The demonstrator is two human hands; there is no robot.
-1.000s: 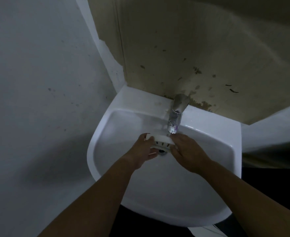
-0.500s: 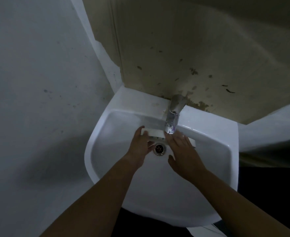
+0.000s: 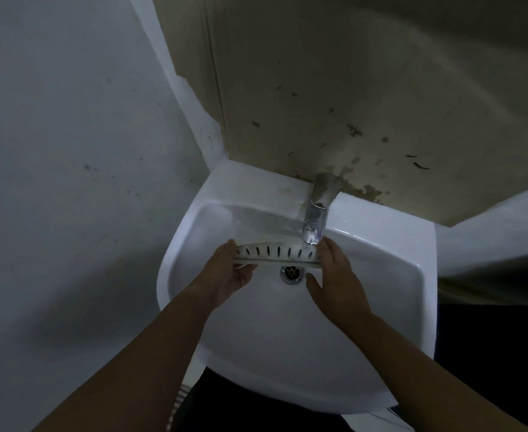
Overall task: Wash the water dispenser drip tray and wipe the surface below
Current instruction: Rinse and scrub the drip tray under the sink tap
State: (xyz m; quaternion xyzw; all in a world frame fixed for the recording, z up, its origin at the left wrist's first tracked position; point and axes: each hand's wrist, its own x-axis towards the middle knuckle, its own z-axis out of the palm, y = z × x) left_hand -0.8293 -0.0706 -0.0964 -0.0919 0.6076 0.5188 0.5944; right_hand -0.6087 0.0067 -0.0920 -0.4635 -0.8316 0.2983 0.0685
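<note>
A white drip tray (image 3: pixel 276 251) with a row of dark slots is held level over the white sink (image 3: pixel 256 353), just under the metal tap (image 3: pixel 315 213). My left hand (image 3: pixel 233 272) grips the tray's left end. At its right end my right hand (image 3: pixel 334 275) clasps it with fingers around the edge. The tray's slotted top faces me. Below it the drain (image 3: pixel 292 273) shows. I cannot tell if water is running.
The sink hangs in a corner, with a grey wall (image 3: pixel 69 151) on the left and a stained beige wall (image 3: pixel 349 104) behind. A dark object (image 3: pixel 499 275) stands to the right of the sink.
The tray was bunched small between both hands under the tap, then lay flat with my right hand spread over it. Now it is turned slots up, held at both ends.
</note>
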